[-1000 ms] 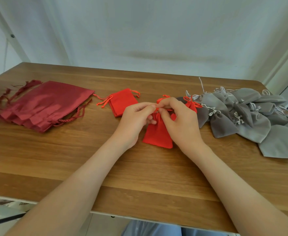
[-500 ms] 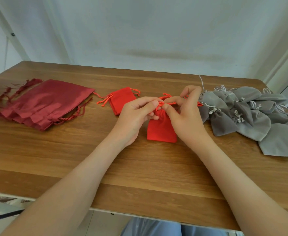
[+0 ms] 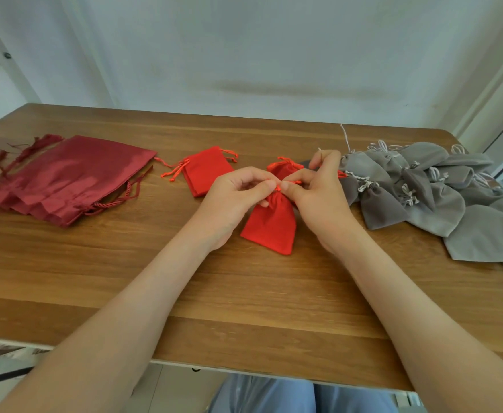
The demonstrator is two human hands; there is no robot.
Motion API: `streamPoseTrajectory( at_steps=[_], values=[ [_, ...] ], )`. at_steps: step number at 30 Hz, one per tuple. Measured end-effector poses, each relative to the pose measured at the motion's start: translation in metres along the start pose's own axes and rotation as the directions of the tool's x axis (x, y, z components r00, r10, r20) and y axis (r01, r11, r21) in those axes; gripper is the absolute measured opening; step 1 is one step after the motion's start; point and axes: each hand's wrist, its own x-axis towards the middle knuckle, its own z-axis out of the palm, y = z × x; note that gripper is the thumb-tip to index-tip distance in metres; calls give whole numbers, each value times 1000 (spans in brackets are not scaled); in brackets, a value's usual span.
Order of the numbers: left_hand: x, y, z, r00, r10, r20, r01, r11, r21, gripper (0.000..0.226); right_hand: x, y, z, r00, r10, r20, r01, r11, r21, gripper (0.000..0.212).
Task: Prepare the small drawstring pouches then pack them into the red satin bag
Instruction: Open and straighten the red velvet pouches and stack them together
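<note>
The small red pouch has tipped off upright since half a second ago, its neck now gathered tight on the table. The hands are together, the left hand and right hand each pinching the pouch at that neck. Cinching looks nearly finished. The red satin bag lies flat, well apart to the left, so packing probably comes later.

A red pouch is held by its gathered neck, a second pouch laid flat, grey pouches heaped right, satin bag spread left.
</note>
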Motion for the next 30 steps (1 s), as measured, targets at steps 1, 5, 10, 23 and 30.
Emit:
streamPoseTrajectory(
  at_steps=[1,5,10,23,30],
  values=[
    [0,0,0,1000,-1,-8,1,999,33,16,0,0,0,1000,-14,-5,14,999,-31,49],
    [-1,-1,-3,1000,-18,-1,18,992,125,15,-2,0,1,997,-75,11,76,985,-158,50],
    [0,-3,-6,1000,5,-10,-1,940,340,17,-1,4,2,989,-139,45,146,961,-237,50],
    [1,-16,-5,824,558,104,-381,408,829,11,-2,5,6,994,-67,90,86,971,-221,25],
    [-4,-8,0,620,703,349,-520,35,853,12,0,4,2,961,183,210,-219,962,164,23]
  ],
)
